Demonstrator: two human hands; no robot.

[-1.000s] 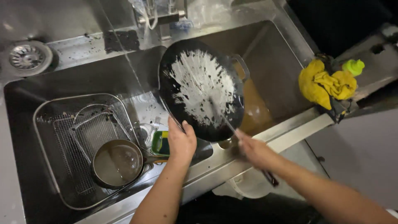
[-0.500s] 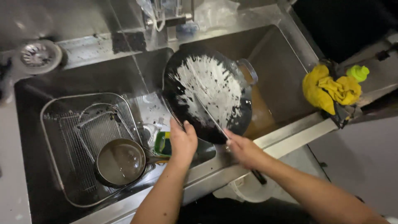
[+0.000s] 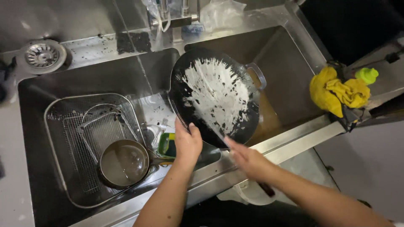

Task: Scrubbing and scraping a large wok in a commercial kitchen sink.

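gripping: left hand (image 3: 188, 145) closed on the lower rim of the wok (image 3: 214, 98), tilted at frame centre over the sink divider (image 3: 166, 73)
right hand (image 3: 248, 159): blurred, fingers seem curled round a thin scraper; grip unclear
wok surface: black, smeared white
handling: likely heavy, stiff, slippery when wet; hold by rim or loop handle (image 3: 257, 75)
lower left: wire basket (image 3: 63, 126), small pot (image 3: 124, 163)
right: yellow cloth (image 3: 336, 92)

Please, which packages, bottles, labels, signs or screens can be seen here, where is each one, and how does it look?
Clear plastic bag: crumpled, behind the right sink basin, beside the tap.
Bottle top: bright yellow-green, right ledge, next to the yellow cloth.
No labels, signs or screens visible.
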